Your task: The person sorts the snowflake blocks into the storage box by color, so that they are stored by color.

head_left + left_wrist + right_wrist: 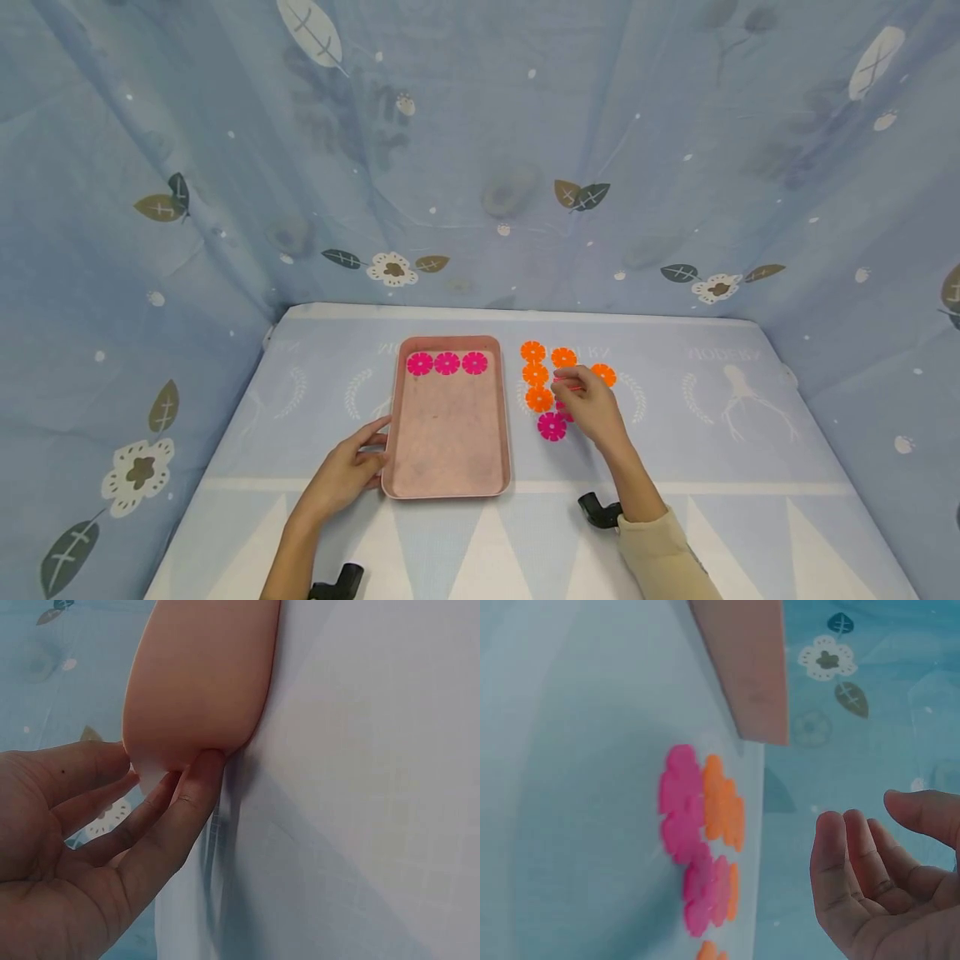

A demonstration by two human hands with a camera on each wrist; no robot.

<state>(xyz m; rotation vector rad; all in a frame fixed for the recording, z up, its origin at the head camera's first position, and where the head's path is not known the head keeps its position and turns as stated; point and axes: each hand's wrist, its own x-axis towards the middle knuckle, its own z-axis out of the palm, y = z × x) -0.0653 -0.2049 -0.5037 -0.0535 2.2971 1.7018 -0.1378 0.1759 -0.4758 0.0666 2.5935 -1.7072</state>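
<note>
A shallow pink tray (447, 450) lies on the table, three magenta flower-shaped pieces (447, 363) in a row along its far end. My left hand (343, 477) holds the tray's left edge; in the left wrist view, its thumb and fingers (199, 776) touch the outer wall. To the right of the tray lie several orange flower pieces (536, 374) and several magenta ones (552, 427). Over these hovers my right hand (588, 406), partly hiding some of them. The right wrist view shows its thumb and loosely bent fingers (829, 847) apart, with nothing between them.
Blue patterned cloth (510, 192) rises behind the table and at both sides. The table carries a printed pale cover (675, 450). Black angled fittings (600, 510) sit by both wrists.
</note>
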